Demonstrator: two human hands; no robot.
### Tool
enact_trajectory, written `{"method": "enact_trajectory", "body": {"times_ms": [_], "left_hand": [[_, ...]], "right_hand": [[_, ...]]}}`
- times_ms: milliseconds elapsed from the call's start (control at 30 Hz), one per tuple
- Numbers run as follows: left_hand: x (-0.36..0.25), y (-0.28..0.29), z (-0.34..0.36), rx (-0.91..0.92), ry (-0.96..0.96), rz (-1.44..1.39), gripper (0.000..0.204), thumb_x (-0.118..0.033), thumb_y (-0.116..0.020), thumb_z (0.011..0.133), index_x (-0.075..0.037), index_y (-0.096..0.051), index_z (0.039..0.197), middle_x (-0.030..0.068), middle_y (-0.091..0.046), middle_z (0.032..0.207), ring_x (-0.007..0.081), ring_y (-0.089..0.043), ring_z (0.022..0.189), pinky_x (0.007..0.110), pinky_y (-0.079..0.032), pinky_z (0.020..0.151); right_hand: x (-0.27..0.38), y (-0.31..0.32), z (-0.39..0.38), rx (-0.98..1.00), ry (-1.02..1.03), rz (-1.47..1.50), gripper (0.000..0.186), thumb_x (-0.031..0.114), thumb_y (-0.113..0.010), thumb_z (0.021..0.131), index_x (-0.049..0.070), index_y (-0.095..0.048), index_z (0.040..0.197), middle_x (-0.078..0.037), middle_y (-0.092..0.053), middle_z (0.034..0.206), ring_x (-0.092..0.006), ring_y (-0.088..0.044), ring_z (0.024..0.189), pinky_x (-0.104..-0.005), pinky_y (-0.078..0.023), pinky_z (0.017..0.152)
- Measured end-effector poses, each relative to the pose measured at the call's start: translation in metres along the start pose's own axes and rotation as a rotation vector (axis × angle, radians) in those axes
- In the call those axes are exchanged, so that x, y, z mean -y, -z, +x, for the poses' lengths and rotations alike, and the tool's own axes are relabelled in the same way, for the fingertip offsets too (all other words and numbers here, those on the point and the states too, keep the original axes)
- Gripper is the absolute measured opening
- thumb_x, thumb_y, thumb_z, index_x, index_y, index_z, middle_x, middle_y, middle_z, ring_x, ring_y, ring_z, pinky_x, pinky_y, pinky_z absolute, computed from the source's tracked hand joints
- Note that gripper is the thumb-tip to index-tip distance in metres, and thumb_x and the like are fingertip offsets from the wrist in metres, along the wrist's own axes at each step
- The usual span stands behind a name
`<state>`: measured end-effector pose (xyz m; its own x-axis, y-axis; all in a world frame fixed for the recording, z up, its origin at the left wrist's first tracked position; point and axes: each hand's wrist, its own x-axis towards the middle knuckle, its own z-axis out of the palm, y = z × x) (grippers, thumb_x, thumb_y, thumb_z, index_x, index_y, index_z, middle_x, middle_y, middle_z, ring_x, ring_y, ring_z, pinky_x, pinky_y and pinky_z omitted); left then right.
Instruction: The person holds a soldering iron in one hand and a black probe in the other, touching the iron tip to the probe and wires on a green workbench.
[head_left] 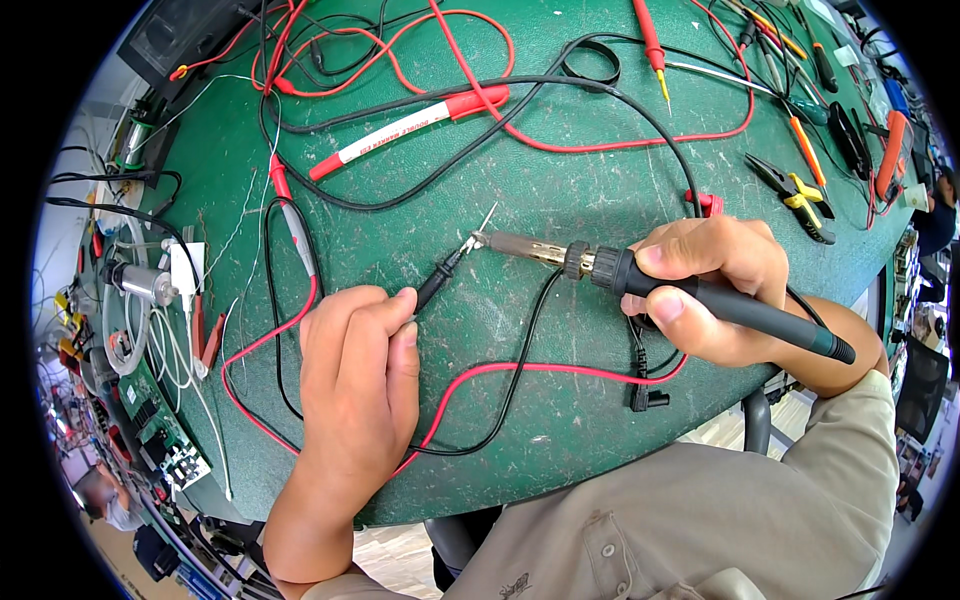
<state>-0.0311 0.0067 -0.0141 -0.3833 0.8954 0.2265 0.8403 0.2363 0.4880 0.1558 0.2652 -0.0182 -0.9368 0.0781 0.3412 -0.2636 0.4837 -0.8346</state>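
My left hand (355, 380) is closed on a black test probe (437, 279) with a bare metal tip, angled up to the right. My right hand (705, 285) grips a black soldering iron (740, 310), whose metal tip (490, 239) reaches left to the probe's metal end; they appear to touch. Black and red leads (555, 367) run beside both hands on the green mat (470, 420). A red and grey probe (294, 222) lies above my left hand.
A white marker (390, 135), a red probe (650, 38) and tangled cables lie at the back. Pliers (795, 200) and screwdrivers sit at the right. A circuit board (160, 430), white cables and a metal cylinder (140, 283) are at the left. People sit at both far sides.
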Motion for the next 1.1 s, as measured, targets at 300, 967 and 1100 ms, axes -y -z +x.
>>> {"method": "enact_trajectory", "body": {"times_ms": [300,967,1100], "left_hand": [[0.0001,-0.0015,-0.0027,0.007,0.033,-0.019,0.029,0.006,-0.068,0.084,0.000,-0.064,0.112,0.0144,-0.060,0.104,0.0314,-0.060,0.095,0.041,-0.046,0.086],[-0.0011,-0.0028,-0.0029,-0.021,0.021,-0.029,0.031,0.007,-0.072,0.080,-0.001,-0.066,0.110,0.0120,-0.061,0.102,0.0289,-0.059,0.090,0.039,-0.046,0.083],[-0.0024,-0.0026,-0.0033,-0.017,0.031,-0.027,0.031,0.007,-0.071,0.081,0.000,-0.066,0.111,0.0126,-0.061,0.103,0.0295,-0.059,0.090,0.039,-0.047,0.082]], "right_hand": [[0.0010,-0.0007,-0.0001,0.002,0.000,0.001,0.019,0.004,-0.064,0.092,-0.007,-0.058,0.107,-0.018,-0.070,0.079,-0.0242,-0.074,0.071,-0.0397,-0.060,0.075],[-0.0035,-0.0087,0.0034,-0.016,0.166,-0.016,0.020,0.002,-0.068,0.090,-0.008,-0.056,0.103,-0.016,-0.065,0.073,-0.0266,-0.070,0.064,-0.0442,-0.061,0.068],[-0.0022,-0.0097,0.0042,-0.013,0.178,-0.032,0.019,0.001,-0.068,0.089,-0.008,-0.057,0.102,-0.016,-0.064,0.071,-0.0278,-0.069,0.063,-0.0450,-0.061,0.067]]}}
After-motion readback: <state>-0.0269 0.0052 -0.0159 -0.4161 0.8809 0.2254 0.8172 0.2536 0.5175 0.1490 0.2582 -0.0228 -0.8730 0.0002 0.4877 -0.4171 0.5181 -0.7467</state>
